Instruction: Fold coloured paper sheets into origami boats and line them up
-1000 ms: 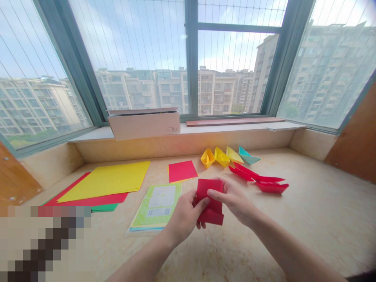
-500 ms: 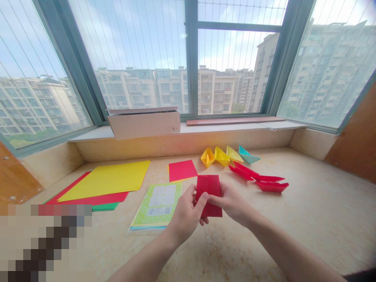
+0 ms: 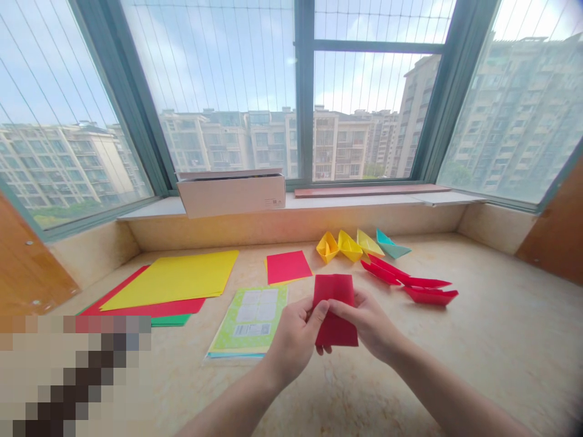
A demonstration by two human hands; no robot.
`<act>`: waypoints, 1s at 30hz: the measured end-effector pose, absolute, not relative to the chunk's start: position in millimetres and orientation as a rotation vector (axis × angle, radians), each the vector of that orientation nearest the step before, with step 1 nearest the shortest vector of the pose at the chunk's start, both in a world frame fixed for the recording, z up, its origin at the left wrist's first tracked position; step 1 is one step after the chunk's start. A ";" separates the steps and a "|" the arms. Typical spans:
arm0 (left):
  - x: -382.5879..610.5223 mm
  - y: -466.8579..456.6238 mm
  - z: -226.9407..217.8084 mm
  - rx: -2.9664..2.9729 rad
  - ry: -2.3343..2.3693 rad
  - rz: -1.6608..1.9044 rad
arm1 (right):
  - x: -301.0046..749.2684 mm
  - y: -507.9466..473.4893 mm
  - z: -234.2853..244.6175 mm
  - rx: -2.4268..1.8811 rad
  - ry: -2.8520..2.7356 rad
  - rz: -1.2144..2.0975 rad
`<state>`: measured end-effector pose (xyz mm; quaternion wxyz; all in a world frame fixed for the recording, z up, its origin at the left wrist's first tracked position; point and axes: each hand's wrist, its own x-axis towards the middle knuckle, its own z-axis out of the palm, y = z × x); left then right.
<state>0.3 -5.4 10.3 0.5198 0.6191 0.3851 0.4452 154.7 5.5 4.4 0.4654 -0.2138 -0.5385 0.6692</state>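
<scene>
Between my two hands is a folded piece of red paper (image 3: 336,331), a tall rectangle held up above the counter. My left hand (image 3: 298,331) grips its left side, thumb on the front and fingertips showing below the lower edge. On the other side my right hand (image 3: 371,321) pinches it, with the thumb on the front and the other fingers mostly hidden behind. Both thumb tips meet near the middle of the paper. Just beyond lies a small stack of square paper (image 3: 289,267), red on top with yellow peeking out beneath.
Folded yellow paper boats (image 3: 350,246), a teal boat (image 3: 392,246) and red boats (image 3: 430,294) stand at the back right. Left of my hands lies a green paper packet (image 3: 248,318). Large yellow sheets (image 3: 173,279) cover red and green ones. A white box (image 3: 232,195) sits on the ledge.
The whole view has shifted slightly, so things appear a little further right. The red paper looks somewhat larger and more of its face shows; both hands keep hold of it.
</scene>
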 end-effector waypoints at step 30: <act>2.2 -13.1 23.3 1.303 0.861 1.186 | 158.3 2.4 3.7 -0.552 -1.191 1.747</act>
